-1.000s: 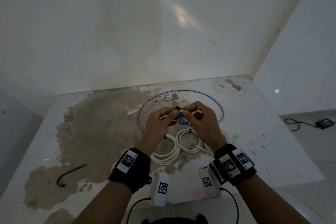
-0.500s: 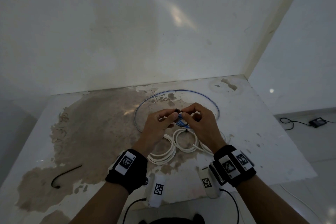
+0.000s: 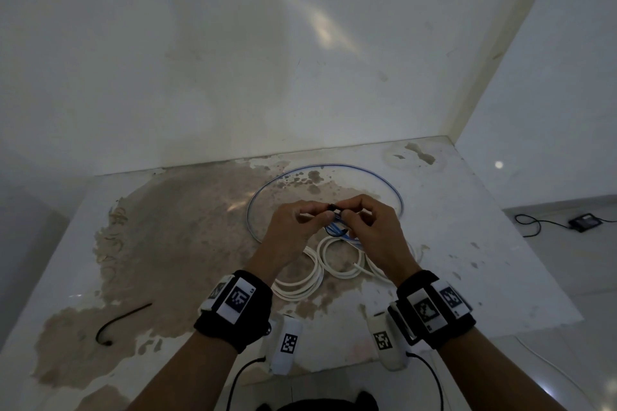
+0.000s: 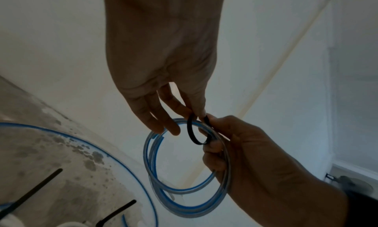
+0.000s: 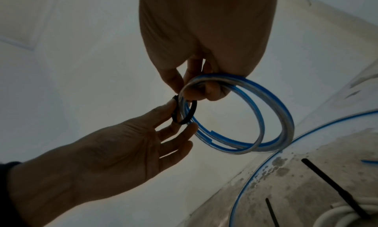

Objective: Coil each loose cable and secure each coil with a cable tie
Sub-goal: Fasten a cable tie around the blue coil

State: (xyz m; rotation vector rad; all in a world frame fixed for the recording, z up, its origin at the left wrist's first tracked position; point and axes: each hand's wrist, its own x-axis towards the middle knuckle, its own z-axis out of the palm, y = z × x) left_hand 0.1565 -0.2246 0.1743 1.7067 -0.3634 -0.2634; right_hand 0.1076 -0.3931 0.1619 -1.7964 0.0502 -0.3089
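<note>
I see my right hand with its fingers curled round a small coil of blue cable, held up off the table. A black cable tie loops round the strands of that coil, still a loose ring. My left hand pinches the tie at its top between thumb and forefinger, while its other fingers lie straight against the coil. The two hands meet fingertip to fingertip above the middle of the table. The rest of the blue cable runs on in one wide loop lying towards the table's far edge. Below my hands lie white cable coils, already bound with black ties. A spare black tie lies alone near the table's front left corner.
</note>
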